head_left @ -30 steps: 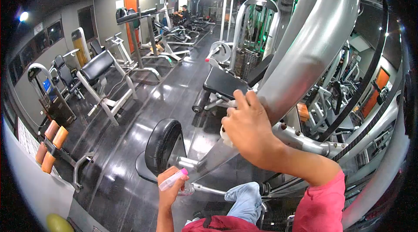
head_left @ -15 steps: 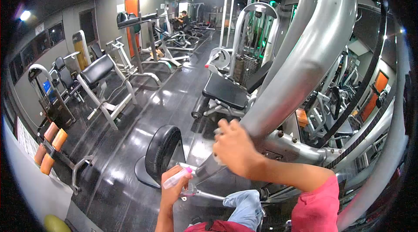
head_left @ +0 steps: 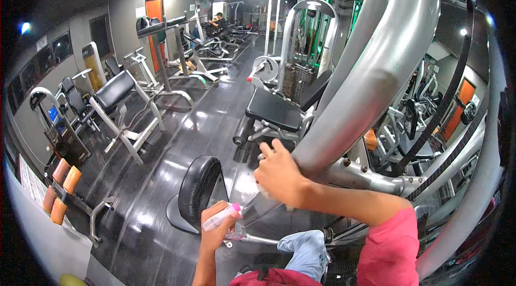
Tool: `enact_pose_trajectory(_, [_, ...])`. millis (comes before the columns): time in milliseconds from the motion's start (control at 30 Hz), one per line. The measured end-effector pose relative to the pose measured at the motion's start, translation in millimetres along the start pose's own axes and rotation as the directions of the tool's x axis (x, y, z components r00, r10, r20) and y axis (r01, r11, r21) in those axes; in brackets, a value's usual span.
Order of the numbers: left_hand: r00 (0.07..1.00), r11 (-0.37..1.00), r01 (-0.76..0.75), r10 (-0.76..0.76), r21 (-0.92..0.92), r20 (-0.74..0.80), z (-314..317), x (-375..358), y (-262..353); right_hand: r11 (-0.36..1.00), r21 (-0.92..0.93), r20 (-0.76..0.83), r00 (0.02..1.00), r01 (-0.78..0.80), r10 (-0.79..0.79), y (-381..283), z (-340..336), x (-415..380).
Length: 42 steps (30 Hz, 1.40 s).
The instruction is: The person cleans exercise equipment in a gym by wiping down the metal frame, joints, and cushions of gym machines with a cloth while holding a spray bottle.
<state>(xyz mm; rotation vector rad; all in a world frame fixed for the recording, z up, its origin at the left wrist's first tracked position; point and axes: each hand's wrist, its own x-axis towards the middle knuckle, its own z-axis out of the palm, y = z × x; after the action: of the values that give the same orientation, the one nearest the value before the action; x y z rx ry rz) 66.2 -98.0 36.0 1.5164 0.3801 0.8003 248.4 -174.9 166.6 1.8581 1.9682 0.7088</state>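
My left hand is wrapped round a spray bottle with a whitish top and a pink tip. Part of its clear body seems to show below the fingers. My right hand is bent at the silver machine frame, close to its lower part. Pale edges of a cloth peek out by the fingers; most of it is hidden under the hand. Between the hands and the floor stands a black padded seat.
A bench with a black pad stands ahead, beside a weight-stack machine. On the left are a preacher-style bench and a stand with orange-brown rollers. A person sits far back. Dark glossy floor runs between.
My right hand has shifted slightly left and down along the frame. My left hand keeps the spray bottle in nearly the same place. The view has turned a little.
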Motion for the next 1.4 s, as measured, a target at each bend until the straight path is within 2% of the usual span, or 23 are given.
enact_pose_trajectory(33, [1.0, 1.0, -0.011, 0.011, -0.008, 0.006, -2.0, 1.3, -1.0, 0.996, -0.094, 0.048, 0.999, 0.002, 0.002, 8.3, -14.3, 1.3])
enact_pose_trajectory(100, [1.0, 0.999, -0.02, 0.02, -0.026, 0.012, -3.4, 6.0, -1.5, 0.99, -0.081, -0.01, 0.993, -0.115, 0.114, 37.7, -45.9, -7.9])
enact_pose_trajectory(133, [1.0, 1.0, -0.012, 0.013, -0.016, 0.018, -4.0, 8.3, 0.4, 0.99, -0.081, -0.001, 0.993, -0.115, 0.115, 41.9, -51.2, -14.6])
enact_pose_trajectory(200, [1.0, 1.0, -0.004, 0.004, -0.011, 0.03, -2.1, 13.7, 2.5, 0.983, -0.035, -0.214, 0.962, -0.183, 0.172, 47.5, -55.9, -23.4])
enact_pose_trajectory(267, [0.999, 0.999, 0.003, -0.002, -0.052, 0.035, 0.3, 20.6, 3.5, 0.977, -0.107, -0.277, 0.949, -0.184, 0.148, 27.1, -34.1, -25.0])
enact_pose_trajectory(333, [0.999, 0.998, -0.013, 0.015, -0.065, 0.029, 5.0, 28.1, 3.8, 0.966, -0.253, -0.209, 0.978, -0.047, -0.007, 8.1, -26.9, -32.0])
enact_pose_trajectory(367, [0.999, 0.997, -0.016, 0.018, -0.077, 0.029, 6.9, 32.1, 4.1, 0.965, -0.256, -0.208, 0.978, -0.055, 0.0, -0.6, -13.8, -32.9])
enact_pose_trajectory(433, [0.998, 0.997, -0.034, 0.037, -0.07, 0.042, 8.7, 37.9, 2.9, 0.939, -0.323, -0.235, 0.951, 0.117, -0.199, -10.9, 19.5, -30.6])
enact_pose_trajectory(467, [0.998, 0.997, -0.035, 0.038, -0.069, 0.049, 8.7, 41.6, 1.6, 0.94, -0.323, -0.234, 0.953, 0.111, -0.193, -9.8, 22.3, -31.7])
enact_pose_trajectory(533, [0.996, 0.997, -0.061, 0.065, -0.049, 0.063, 9.3, 44.5, -1.1, 0.953, -0.231, -0.342, 0.901, 0.196, -0.268, -9.9, 27.4, -37.6])
enact_pose_trajectory(567, [0.995, 0.997, -0.063, 0.066, -0.049, 0.07, 10.8, 44.8, 0.0, 0.963, -0.138, -0.384, 0.883, 0.232, -0.268, -7.8, 29.0, -36.4])
enact_pose_trajectory(700, [0.998, 0.995, -0.038, 0.042, -0.088, 0.052, 10.5, 40.4, 1.2, 0.949, -0.01, -0.44, 0.851, 0.314, -0.287, 17.5, 11.4, -45.9])
enact_pose_trajectory(767, [0.998, 0.996, -0.025, 0.03, -0.083, 0.061, 5.8, 37.0, 0.7, 0.973, 0.027, -0.391, 0.898, 0.228, -0.199, 35.1, -17.2, -54.1])
enact_pose_trajectory(800, [0.998, 0.996, -0.028, 0.032, -0.084, 0.051, 5.3, 34.3, 2.2, 0.971, 0.023, -0.394, 0.895, 0.237, -0.208, 45.1, -33.7, -59.2])
enact_pose_trajectory(867, [0.999, 0.998, 0.011, -0.009, -0.065, 0.031, 6.4, 29.0, 4.1, 0.997, -0.028, -0.533, 0.843, 0.072, -0.075, 60.4, -57.3, -65.3])
enact_pose_trajectory(900, [0.999, 0.999, 0.027, -0.026, -0.045, 0.034, 6.3, 27.1, 3.2, 0.997, -0.026, -0.533, 0.842, 0.078, -0.08, 59.0, -54.8, -63.8])
enact_pose_trajectory(1000, [0.999, 0.99, 0.045, -0.044, -0.131, 0.013, 9.6, 23.5, -6.9, 0.99, -0.061, -0.444, 0.885, 0.126, -0.14, 43.0, -30.1, -62.7])
enact_pose_trajectory(1067, [0.999, 0.99, 0.036, -0.034, -0.133, 0.015, 11.9, 23.7, -3.9, 0.918, -0.103, -0.35, 0.85, 0.382, -0.393, 21.1, 8.3, -58.6])
enact_pose_trajectory(1133, [1.0, 0.991, 0.024, -0.022, -0.133, 0.014, 12.7, 23.4, 3.8, 0.895, -0.048, -0.346, 0.833, 0.444, -0.432, 8.6, 32.9, -61.7])
enact_pose_trajectory(1200, [0.999, 0.989, 0.022, -0.015, -0.147, 0.046, 14.4, 25.4, 16.3, 0.863, 0.002, -0.343, 0.811, 0.505, -0.474, 13.6, 23.1, -59.5])
enact_pose_trajectory(1333, [0.996, 0.984, -0.012, 0.028, -0.179, 0.087, 17.9, 31.2, 30.8, 0.989, -0.092, -0.435, 0.888, 0.118, -0.146, 55.7, -34.4, -62.1])
enact_pose_trajectory(1367, [0.996, 0.986, -0.031, 0.044, -0.167, 0.073, 19.2, 32.6, 33.8, 0.989, -0.092, -0.433, 0.89, 0.112, -0.141, 65.3, -54.6, -60.6])
enact_pose_trajectory(1400, [0.996, 0.987, -0.05, 0.06, -0.154, 0.06, 20.4, 33.6, 35.3, 0.996, -0.076, -0.407, 0.911, 0.036, -0.064, 73.3, -75.1, -58.1])
